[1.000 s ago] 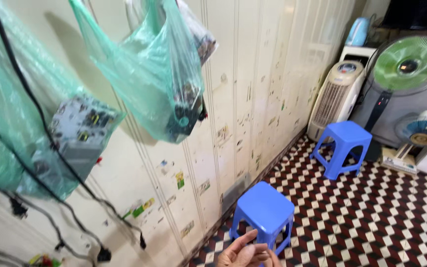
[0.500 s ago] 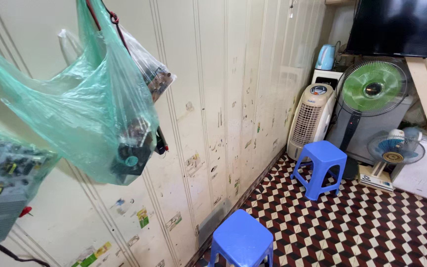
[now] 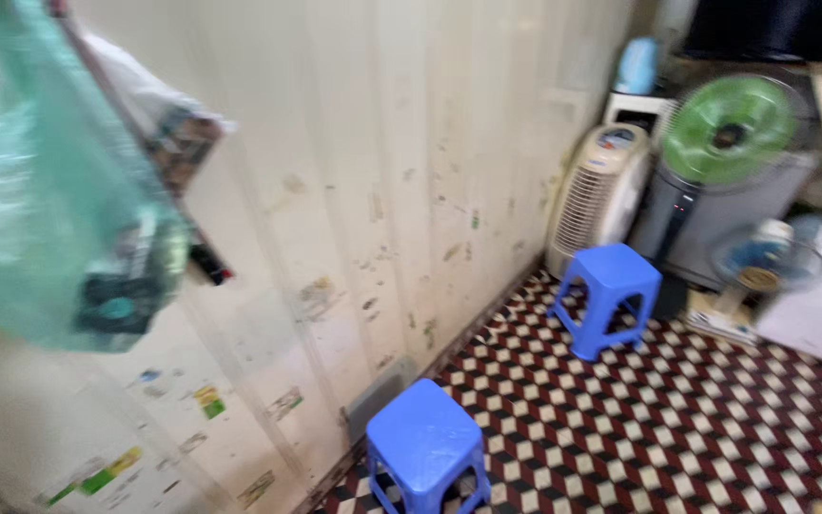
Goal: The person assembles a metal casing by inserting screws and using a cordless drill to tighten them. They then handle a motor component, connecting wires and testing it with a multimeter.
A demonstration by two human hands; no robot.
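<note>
Hands: neither hand showed in the head view, so whether they were wide, narrow or holding anything could not be told
Nearest thing: a blue plastic stool (image 3: 427,445) stood at the bottom edge of the view, on the floor just beside the wall, its seat bare
Second stool: another blue stool (image 3: 609,297) stood farther along the same wall, well apart from the first, near the fans
Hanging bag: a green plastic bag (image 3: 54,205) hung on the wall at the upper left, blurred, with dark items inside that could not be made out
Wall: the cream panelled wall (image 3: 411,171) was scuffed and carried scraps of old stickers low down
Floor: the checkered tile floor (image 3: 677,428) ran in red, black and white from the wall to the appliances
Appliances: a white tower fan (image 3: 596,195) leaned in the corner, a green-bladed fan (image 3: 730,128) stood before a grey box, and a small desk fan (image 3: 763,262) sat on a white surface at the right
Progress: judged from this view, no handling was under way; the near stool stood upright and untouched, nothing rested on either stool, and the bag stayed on the wall, so whatever work concerned these things looked not yet begun
Sharpness: the whole picture was smeared, so fine detail was uncertain
</note>
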